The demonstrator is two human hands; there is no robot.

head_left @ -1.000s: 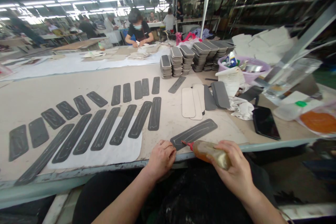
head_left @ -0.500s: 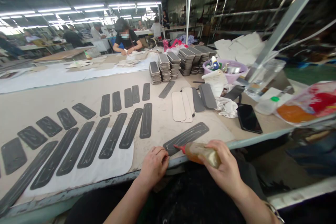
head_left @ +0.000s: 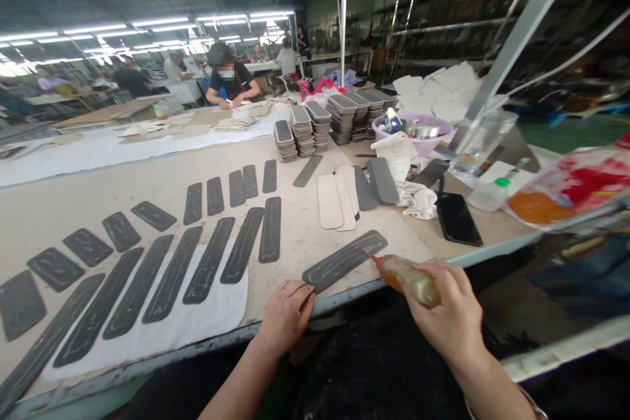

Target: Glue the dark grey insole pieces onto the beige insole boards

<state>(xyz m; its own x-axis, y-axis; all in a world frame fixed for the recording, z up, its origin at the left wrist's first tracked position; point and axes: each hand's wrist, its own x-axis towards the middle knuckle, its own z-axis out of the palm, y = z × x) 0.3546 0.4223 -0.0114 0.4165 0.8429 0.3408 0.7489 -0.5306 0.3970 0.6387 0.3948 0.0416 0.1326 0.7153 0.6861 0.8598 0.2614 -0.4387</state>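
The fingers of the right hand (head_left: 450, 308) wrap the body of one squeeze bottle (head_left: 416, 282), its single red nozzle (head_left: 375, 261) at or just above a dark strip (head_left: 344, 261); the fingers of the left hand (head_left: 290, 312) are curled together at the strip's left end, and whether they pinch it or merely press beside it cannot be told. This strip lies flat and aslant at the near edge of the table (head_left: 406, 233), marked with glossy lines. It is probably light, thin and bendable, slick along the lines, and best taken by its bare rim or ends; the bottle is probably soft-walled and moderately light, best held around its body. To the left, seven long strips (head_left: 210, 260) form the front row, most of them on one white sheet (head_left: 224, 305); behind them stand ten shorter strips (head_left: 121, 231) in a row, the leftmost cut by the frame, with one lone strip (head_left: 308, 170) apart. Beyond the working strip lie three visible overlapping pale pieces (head_left: 329, 203) and two visible dark pieces (head_left: 382, 181). Farther out are one phone (head_left: 459, 219), one lilac basin (head_left: 445, 131), and three nearer stacks (head_left: 302, 134), the stacks behind too crowded to count.
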